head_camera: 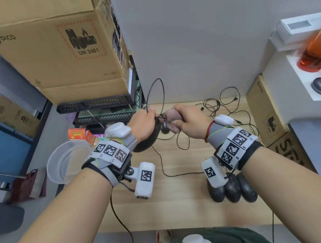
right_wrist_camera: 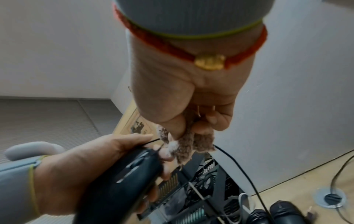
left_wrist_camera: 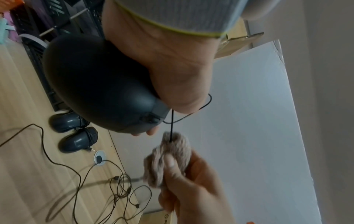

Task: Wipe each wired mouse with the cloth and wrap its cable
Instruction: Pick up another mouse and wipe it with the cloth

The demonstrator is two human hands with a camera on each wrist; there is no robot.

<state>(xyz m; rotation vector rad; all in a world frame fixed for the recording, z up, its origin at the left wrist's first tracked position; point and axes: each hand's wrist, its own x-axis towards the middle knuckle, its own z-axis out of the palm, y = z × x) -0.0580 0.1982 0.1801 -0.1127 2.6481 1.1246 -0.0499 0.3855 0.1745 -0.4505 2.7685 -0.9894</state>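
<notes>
My left hand [head_camera: 144,121] grips a black wired mouse [head_camera: 147,140] held above the wooden desk [head_camera: 180,208]; in the left wrist view the mouse [left_wrist_camera: 99,84] fills the palm of the left hand [left_wrist_camera: 172,68]. My right hand [head_camera: 187,121] pinches a pinkish-brown cloth [head_camera: 172,118] round the mouse's cable [left_wrist_camera: 171,125], close to the mouse's front. The cable loops up [head_camera: 155,94] behind the hands. In the right wrist view, the right hand [right_wrist_camera: 191,98] squeezes the cloth [right_wrist_camera: 191,144] beside the mouse [right_wrist_camera: 122,181].
Three black mice [head_camera: 232,189] lie together at the desk's near right. Two more mice [left_wrist_camera: 76,142] and tangled cables [head_camera: 223,106] lie further back. Cardboard boxes [head_camera: 49,50] stand at left, a clear round tub [head_camera: 66,161] at the desk's left edge, an orange bottle [head_camera: 318,45] at right.
</notes>
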